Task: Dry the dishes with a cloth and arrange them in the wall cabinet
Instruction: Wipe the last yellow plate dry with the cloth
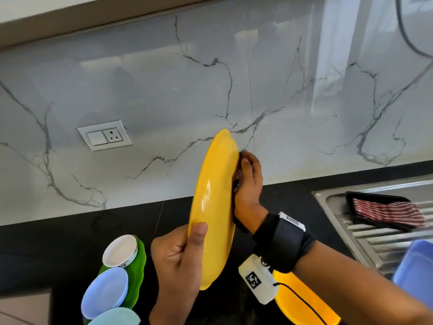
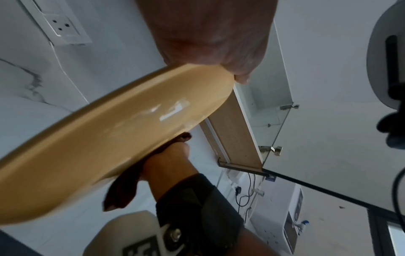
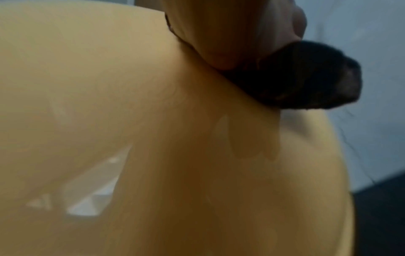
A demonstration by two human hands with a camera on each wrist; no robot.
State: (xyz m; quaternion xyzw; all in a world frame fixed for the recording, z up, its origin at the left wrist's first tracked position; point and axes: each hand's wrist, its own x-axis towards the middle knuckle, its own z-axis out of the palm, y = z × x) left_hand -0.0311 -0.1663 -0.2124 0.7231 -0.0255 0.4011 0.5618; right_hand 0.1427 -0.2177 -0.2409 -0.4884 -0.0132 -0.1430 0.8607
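Gripping the yellow plate (image 1: 214, 207) by its lower rim, the left hand (image 1: 178, 261) holds it on edge above the black counter (image 1: 70, 242). At the plate's 3 o'clock the right hand (image 1: 249, 184) grips a dark cloth (image 3: 306, 78) – pressed against the plate's far face.

The left hand (image 2: 210, 38) gripped the yellow plate (image 2: 105, 147) by its rim. Beneath it, the right hand (image 2: 168, 166) pressed a dark cloth (image 2: 120, 194) against the plate.

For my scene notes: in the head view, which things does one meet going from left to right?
Wall socket → white bowl → left hand → yellow plate → right hand → striped cloth in the black tray.
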